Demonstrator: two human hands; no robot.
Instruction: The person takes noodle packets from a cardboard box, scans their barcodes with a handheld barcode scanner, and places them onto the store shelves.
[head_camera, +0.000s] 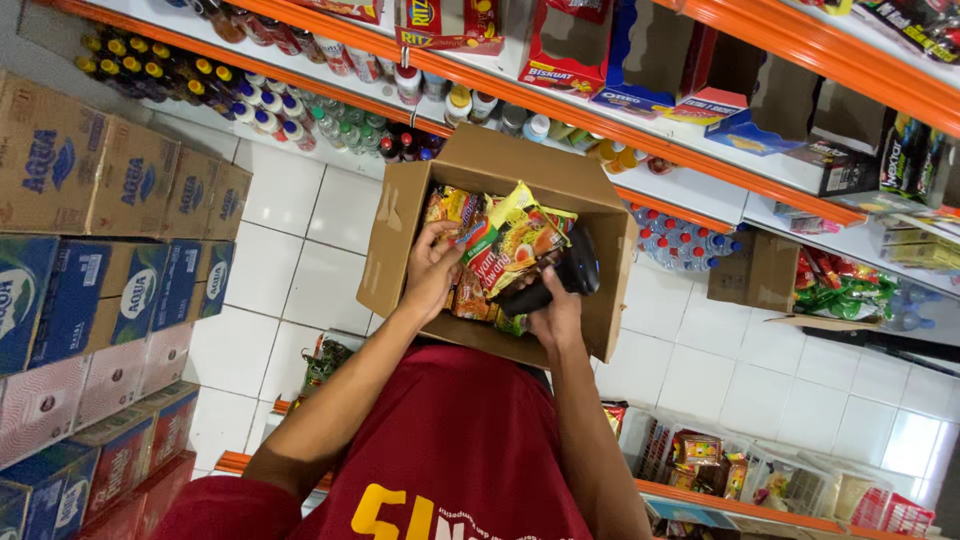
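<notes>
Head view. An open brown cardboard carton (400, 235) sits in front of the person's chest, flaps up, filled with yellow and orange plastic noodle packets (455, 208); how deep the fill goes cannot be told. 1 yellow noodle packet (515, 245) is raised above the rest, inside the carton mouth.

The left hand (432, 272) has its fingers curled round the near-left edge of that raised packet, thumb on top, closed on it. The right hand (556, 312) is wrapped round the grip of a black handheld barcode scanner (562, 275), whose head lies just against the packet's right side. Both forearms reach up from a dark red shirt (450, 450); the shirt hides the carton's near wall.

Left of frame: stacked brown and blue cardboard cases (95, 250), the lowest cut off by the edge. Along the top, orange-edged white shelves (560, 105) carry capped plastic bottles (270, 105) and red and blue biscuit boxes (620, 60); those are partly cropped. A white tiled floor (310, 260) lies below. Lower right, clear bins of snack packets (720, 465), contents hard to make out.
</notes>
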